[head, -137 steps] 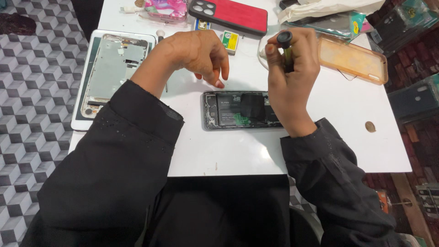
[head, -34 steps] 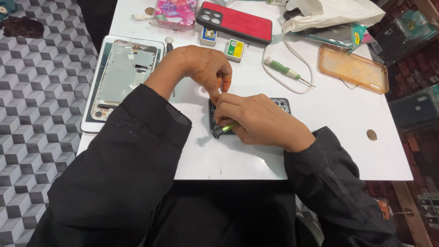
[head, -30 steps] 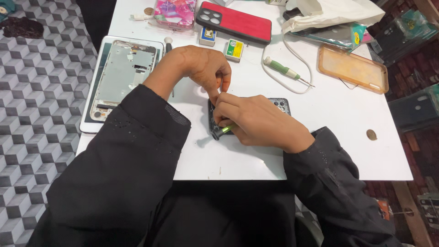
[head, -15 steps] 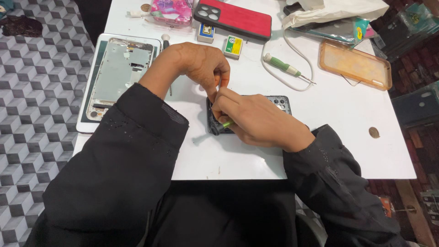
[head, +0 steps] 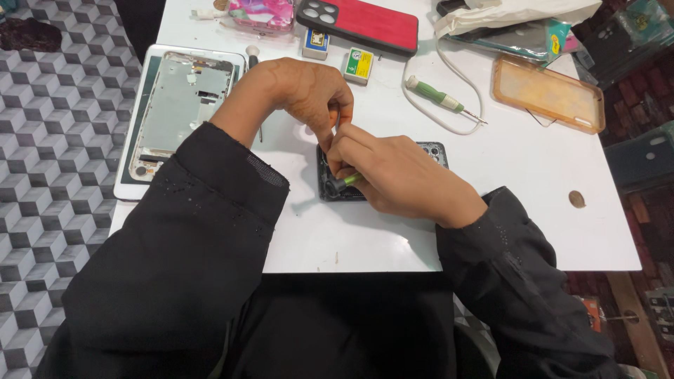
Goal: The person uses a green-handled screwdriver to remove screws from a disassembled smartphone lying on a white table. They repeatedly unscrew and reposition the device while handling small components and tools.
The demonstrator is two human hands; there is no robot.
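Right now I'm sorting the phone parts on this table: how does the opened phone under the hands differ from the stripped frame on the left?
The opened phone is dark, lies crosswise and is mostly covered by the left hand and right hand, which holds a green-tipped tool. The stripped frame is silvery, larger, lies lengthwise on a white tray and is untouched. Both lie flat with their insides exposed.

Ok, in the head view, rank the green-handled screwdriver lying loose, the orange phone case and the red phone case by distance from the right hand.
1. Green-handled screwdriver, just beyond the right hand.
2. Orange phone case, far right.
3. Red phone case, at the table's far edge; a close call with the orange one.
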